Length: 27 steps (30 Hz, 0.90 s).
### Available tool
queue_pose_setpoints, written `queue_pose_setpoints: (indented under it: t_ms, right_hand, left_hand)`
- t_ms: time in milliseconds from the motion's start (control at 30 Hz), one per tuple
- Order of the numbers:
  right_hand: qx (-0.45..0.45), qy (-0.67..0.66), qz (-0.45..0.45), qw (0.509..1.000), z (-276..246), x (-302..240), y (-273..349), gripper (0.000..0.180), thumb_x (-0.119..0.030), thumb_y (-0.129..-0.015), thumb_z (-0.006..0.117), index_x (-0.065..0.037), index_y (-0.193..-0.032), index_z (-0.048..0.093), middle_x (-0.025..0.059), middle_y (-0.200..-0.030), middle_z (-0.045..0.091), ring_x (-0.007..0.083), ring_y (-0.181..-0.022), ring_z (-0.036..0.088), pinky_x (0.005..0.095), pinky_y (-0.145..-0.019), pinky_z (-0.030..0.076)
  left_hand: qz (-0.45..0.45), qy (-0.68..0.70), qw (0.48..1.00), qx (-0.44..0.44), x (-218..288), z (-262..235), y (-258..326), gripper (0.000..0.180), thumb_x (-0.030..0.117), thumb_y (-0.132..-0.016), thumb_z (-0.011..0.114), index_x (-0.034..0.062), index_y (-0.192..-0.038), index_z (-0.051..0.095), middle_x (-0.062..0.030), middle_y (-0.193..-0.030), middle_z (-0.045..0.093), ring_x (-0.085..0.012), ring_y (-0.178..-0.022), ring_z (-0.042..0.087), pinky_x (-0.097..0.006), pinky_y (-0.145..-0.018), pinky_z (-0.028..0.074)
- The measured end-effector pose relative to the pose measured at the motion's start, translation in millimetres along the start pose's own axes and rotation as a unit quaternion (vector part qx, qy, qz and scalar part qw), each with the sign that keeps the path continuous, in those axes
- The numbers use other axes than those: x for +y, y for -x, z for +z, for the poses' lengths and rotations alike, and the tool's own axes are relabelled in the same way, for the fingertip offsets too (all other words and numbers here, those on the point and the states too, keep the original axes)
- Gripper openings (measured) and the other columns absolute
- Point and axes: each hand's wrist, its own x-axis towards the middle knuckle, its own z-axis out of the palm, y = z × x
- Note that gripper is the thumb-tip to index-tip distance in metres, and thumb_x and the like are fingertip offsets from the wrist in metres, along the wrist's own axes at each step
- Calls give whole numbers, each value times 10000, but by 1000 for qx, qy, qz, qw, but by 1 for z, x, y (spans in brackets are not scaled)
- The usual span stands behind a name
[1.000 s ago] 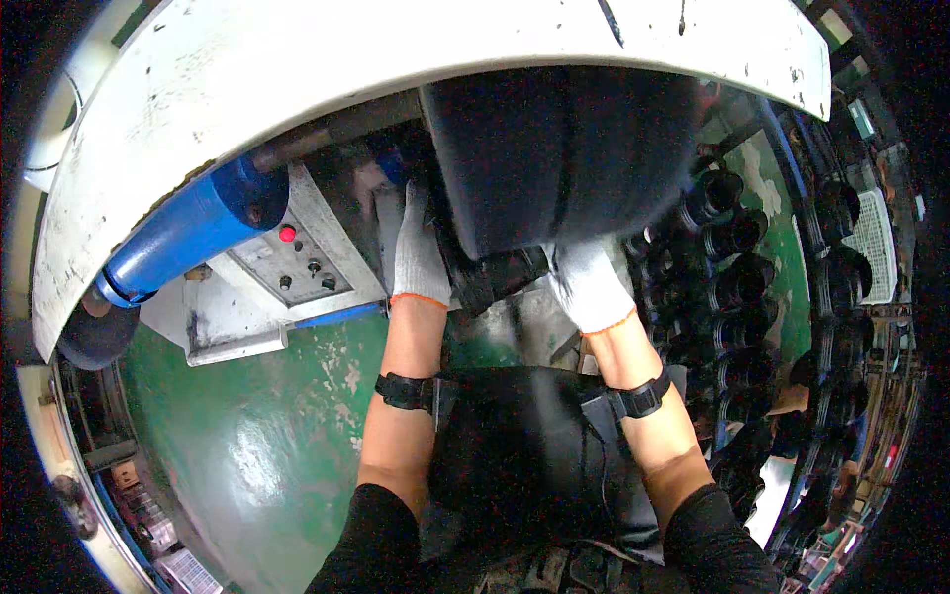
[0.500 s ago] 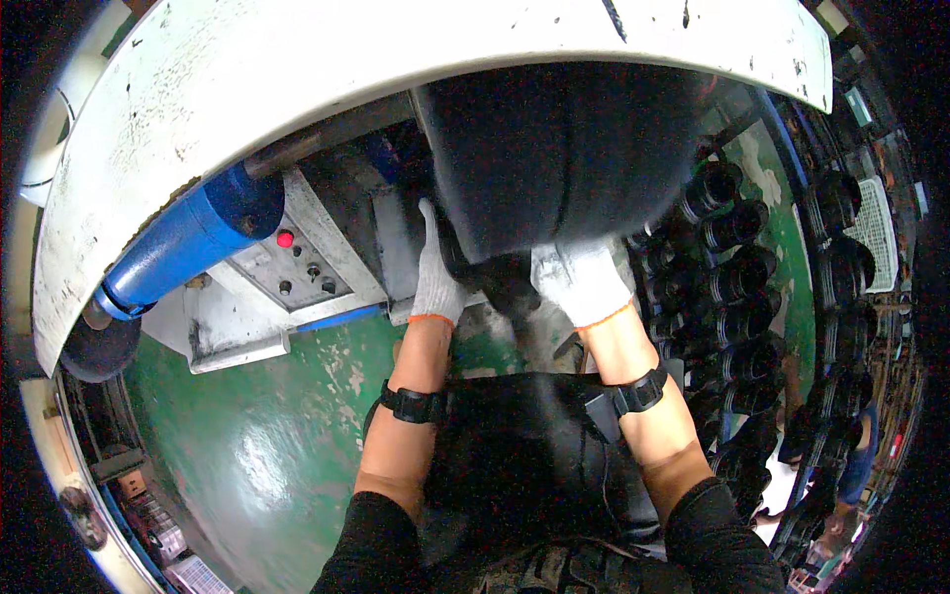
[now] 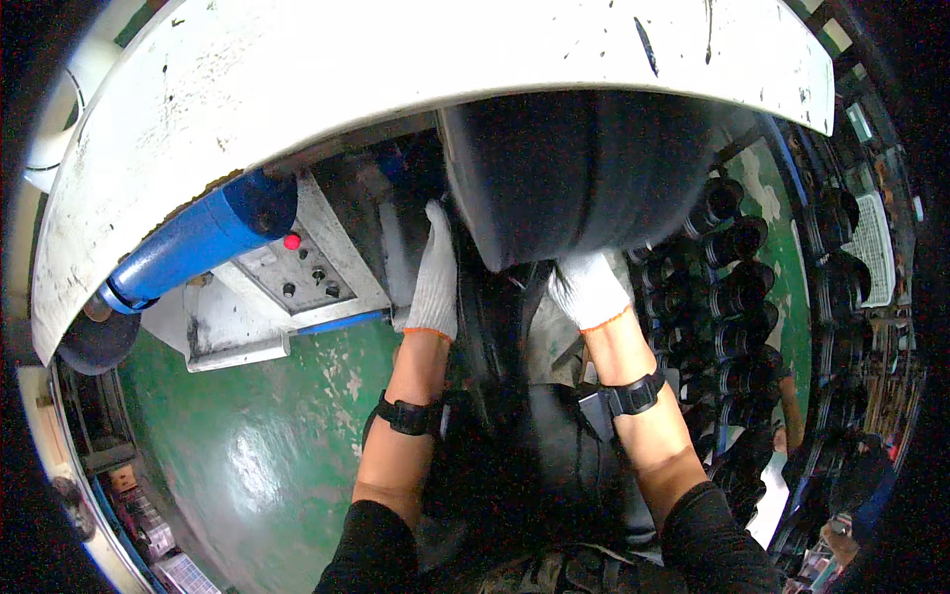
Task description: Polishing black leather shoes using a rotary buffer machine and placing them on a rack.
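A large dark roller-like wheel (image 3: 584, 178), its surface smeared as if turning, sits under the white hood in front of me. Between my hands a long black piece (image 3: 495, 337) hangs below the wheel's lower edge; its exact kind cannot be made out. My left hand (image 3: 433, 272), in a white knit glove with an orange cuff, grips it on the left, thumb pointing up, other fingers hidden. On the other side my right hand (image 3: 591, 289), gloved alike, holds its upper part close under the wheel, fingertips mostly out of sight.
The wide white hood (image 3: 416, 49) curves overhead. To the left are a blue cylinder (image 3: 198, 238) and a control panel (image 3: 302, 267) with a red button. Racks of black ribbed pieces (image 3: 742, 287) stand at the right, beside a white basket (image 3: 871, 247). Green floor (image 3: 257, 436) lies below.
More of the black piece now shows, hanging lower between my hands. My right hand has shifted slightly right and down, and its fingers look less spread. The view has tilted slightly.
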Motion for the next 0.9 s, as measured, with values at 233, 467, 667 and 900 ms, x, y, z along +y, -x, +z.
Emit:
queue_pose_setpoints:
  t_ms: [233,467,667,900]
  right_hand:
    - [17,-69,38,997,9,26,-12,364,-157,-899,507,-10,-1227,564,236,-1243,562,412,-1157,502,438,-1021,397]
    - [54,-307,86,946,18,67,0,327,-143,-898,500,-11,-1182,594,245,-1181,592,427,-1085,543,436,-968,439]
    - [51,-405,57,911,3,69,20,303,-135,-897,497,-13,-1146,618,253,-1128,615,440,-1026,572,438,-927,469]
    - [-51,-368,37,928,-24,35,12,393,-119,-921,455,5,-1291,499,205,-1328,517,361,-1218,475,401,-1087,343]
  left_hand:
    - [-196,276,919,-203,-11,15,6,684,554,-1001,283,48,-1458,330,-152,-1459,409,-312,-1314,430,-401,-1111,348]
    - [233,-189,899,-318,-20,-14,-18,749,557,-925,453,-4,-1414,373,-268,-1411,419,-383,-1235,503,-432,-1045,433]
    - [270,-198,932,-139,-133,-34,-59,681,505,-901,501,31,-1385,428,-209,-1380,465,-403,-1215,486,-459,-1030,421]
    - [235,-88,965,-75,-118,-12,-68,532,414,-968,437,63,-1368,447,-121,-1355,503,-325,-1240,443,-392,-1087,339]
